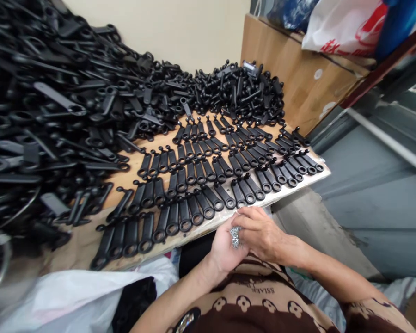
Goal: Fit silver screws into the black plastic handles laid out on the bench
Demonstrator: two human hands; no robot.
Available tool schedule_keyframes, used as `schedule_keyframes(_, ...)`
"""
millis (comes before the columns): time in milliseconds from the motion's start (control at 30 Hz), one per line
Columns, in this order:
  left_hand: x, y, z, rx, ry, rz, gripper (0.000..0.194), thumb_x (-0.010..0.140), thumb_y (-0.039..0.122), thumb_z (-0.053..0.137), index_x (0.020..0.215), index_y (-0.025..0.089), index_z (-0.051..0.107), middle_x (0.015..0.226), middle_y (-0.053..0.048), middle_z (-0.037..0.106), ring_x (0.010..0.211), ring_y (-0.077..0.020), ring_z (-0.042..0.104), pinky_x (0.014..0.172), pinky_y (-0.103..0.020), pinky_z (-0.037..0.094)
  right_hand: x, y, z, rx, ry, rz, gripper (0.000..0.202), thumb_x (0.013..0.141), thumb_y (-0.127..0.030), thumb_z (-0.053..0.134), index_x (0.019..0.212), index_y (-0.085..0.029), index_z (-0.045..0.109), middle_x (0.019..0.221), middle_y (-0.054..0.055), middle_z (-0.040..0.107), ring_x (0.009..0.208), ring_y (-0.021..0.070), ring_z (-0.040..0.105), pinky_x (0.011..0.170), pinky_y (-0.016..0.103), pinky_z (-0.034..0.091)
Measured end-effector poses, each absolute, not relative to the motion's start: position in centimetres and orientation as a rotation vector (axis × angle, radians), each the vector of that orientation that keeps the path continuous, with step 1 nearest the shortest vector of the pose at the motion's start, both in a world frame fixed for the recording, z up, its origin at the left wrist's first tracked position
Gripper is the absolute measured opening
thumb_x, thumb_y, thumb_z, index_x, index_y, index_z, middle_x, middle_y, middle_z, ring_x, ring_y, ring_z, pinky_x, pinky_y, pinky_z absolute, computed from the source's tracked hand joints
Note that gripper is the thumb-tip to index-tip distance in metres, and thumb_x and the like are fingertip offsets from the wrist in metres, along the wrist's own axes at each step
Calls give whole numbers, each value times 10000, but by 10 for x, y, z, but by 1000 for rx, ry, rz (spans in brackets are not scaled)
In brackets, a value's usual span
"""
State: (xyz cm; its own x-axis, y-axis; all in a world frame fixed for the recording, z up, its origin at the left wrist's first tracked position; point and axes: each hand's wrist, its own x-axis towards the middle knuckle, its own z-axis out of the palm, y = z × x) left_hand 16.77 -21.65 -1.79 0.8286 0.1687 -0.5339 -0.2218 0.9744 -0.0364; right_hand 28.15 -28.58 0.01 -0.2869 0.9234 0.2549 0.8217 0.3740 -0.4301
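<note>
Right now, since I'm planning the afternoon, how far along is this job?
Looks done: rows of black crank handles are laid out on the wooden board. In hand: small metal fasteners sit in the cupped left hand, the right hand touching it. Remaining, it seems: the large heap of loose handles beyond the rows. I can't tell whether any laid-out handle has a fastener.

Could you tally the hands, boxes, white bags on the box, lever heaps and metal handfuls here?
Hands (left hand, right hand): 2
Brown box: 1
White bag with red print: 1
Heap of black levers: 1
Handful of small metal pieces: 1
Total: 6
</note>
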Motion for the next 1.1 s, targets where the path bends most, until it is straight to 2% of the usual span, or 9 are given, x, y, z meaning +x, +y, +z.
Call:
schedule_keyframes(200, 168, -215, -21, -144, 545, 189, 178, 803, 213, 438, 715, 111, 555, 540, 17, 541, 446, -52, 459, 451, -174, 355, 288, -286, 0, -1386, -2027, 439, 111, 790, -136, 447, 813, -170, 550, 1096, 87, 508, 1080, 228, 389, 895, 419, 357)
schedule_keyframes(300, 168, -215, -21, -148, 487, 191, 197, 812, 234, 430, 736, 111, 563, 573, 7, 566, 476, -61, 485, 476, -188, 378, 293, -285, 8, -1327, -1950, 507, 112, 807, -142, 444, 838, -171, 548, 1075, 85, 515, 1022, 205, 445, 919, 425, 343)
schedule_keyframes(400, 168, -215, -21, -104, 442, 178, 249, 821, 281, 417, 887, 99, 574, 772, -62, 638, 732, -147, 589, 693, -282, 448, 314, -281, 19, -1417, -1838, 428, 109, 810, -146, 443, 818, -177, 548, 1012, 79, 538, 963, 190, 484, 895, 407, 367)
schedule_keyframes(467, 167, -214, -23, -43, 465, 159, 310, 816, 303, 428, 1007, 88, 545, 943, -119, 632, 945, -233, 562, 835, -373, 412, 344, -277, 23, -1561, -1704, 264, 95, 802, -170, 462, 783, -187, 554, 998, 78, 546, 967, 198, 488, 874, 393, 381)
schedule_keyframes(533, 167, -212, -26, -7, 501, 149, 332, 810, 302, 442, 1046, 85, 529, 1017, -138, 614, 1033, -273, 520, 897, -417, 370, 386, -273, 22, -1714, -1512, 66, 81, 782, -208, 498, 733, -195, 561, 995, 70, 558, 971, 202, 495, 870, 381, 382)
schedule_keyframes(633, 170, -209, -29, 6, 528, 134, 327, 810, 293, 444, 1051, 88, 529, 1034, -135, 612, 1048, -278, 514, 920, -431, 353, 455, -267, 12, -1859, -1222, -136, 83, 724, -252, 556, 669, -191, 567, 953, 47, 586, 898, 191, 533, 857, 372, 389)
schedule_keyframes(767, 177, -207, -32, -2, 545, 114, 335, 811, 298, 442, 1052, 83, 531, 1048, -139, 608, 1056, -286, 509, 926, -438, 351, 515, -255, -6, -2031, -1097, -191, 101, 661, -267, 578, 616, -178, 583, 911, 49, 610, 881, 205, 539, 835, 376, 393)
schedule_keyframes(1100, 185, -204, -33, -1, 579, 80, 339, 818, 291, 434, 1059, 71, 527, 1034, -144, 614, 1059, -284, 508, 918, -426, 360, 535, -234, -21, -2208, -1276, -136, 96, 667, -246, 546, 612, -195, 606, 940, 36, 604, 957, 218, 501, 885, 380, 356)
